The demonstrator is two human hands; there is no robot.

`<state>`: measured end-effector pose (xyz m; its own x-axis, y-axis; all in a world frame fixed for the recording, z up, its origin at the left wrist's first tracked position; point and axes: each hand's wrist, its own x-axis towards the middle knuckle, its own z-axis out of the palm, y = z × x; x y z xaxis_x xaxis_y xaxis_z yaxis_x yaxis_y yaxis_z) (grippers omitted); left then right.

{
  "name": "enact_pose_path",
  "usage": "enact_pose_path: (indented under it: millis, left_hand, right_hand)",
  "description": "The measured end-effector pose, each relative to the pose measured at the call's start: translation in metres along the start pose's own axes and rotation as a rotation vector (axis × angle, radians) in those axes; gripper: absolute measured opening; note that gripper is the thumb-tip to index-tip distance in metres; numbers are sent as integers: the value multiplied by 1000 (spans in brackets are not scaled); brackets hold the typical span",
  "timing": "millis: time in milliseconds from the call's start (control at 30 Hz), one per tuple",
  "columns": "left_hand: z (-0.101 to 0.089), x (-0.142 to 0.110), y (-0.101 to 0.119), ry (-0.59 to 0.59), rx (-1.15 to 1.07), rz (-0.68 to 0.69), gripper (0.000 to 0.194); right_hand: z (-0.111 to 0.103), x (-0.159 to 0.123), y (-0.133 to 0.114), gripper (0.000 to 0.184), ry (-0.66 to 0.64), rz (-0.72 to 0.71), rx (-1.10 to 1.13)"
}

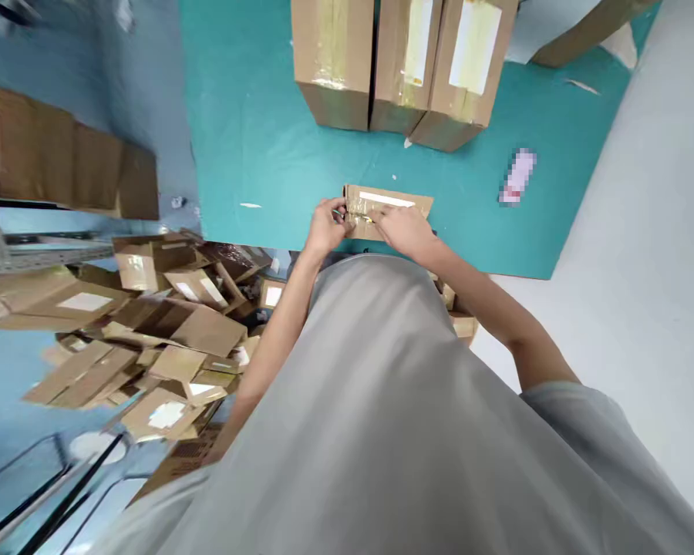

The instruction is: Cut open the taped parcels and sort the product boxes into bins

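Note:
A small, flattish cardboard box with a white label strip and shiny tape lies at the near edge of the teal table, in front of my body. My left hand grips its left end, thumb and fingers bent around the edge. My right hand rests over the middle of the box with its fingers bent together. A tiny yellow bit shows at those fingertips, too small to name. The fingers hide part of the box's taped seam.
Three taped cartons stand at the table's far side. A blurred pink object lies to the right on the teal table. Discarded cardboard boxes heap on the floor at left. A white wall borders the right.

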<state>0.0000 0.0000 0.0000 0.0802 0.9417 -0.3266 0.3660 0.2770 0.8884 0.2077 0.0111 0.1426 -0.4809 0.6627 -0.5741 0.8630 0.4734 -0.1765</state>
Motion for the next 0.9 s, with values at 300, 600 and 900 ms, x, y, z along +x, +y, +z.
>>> enact_pose_path:
  millis: [300, 600, 900]
  left_hand:
    - [3, 4, -6, 42, -15, 18, 28]
    - [4, 6, 1, 84, -60, -29, 22]
    - [-6, 22, 19, 24, -42, -142, 30]
  right_hand:
    - [-18, 13, -26, 44, -43, 49, -78]
    - [-18, 20, -25, 44, -23, 5, -126]
    - [-22, 6, -22, 42, -38, -3, -134]
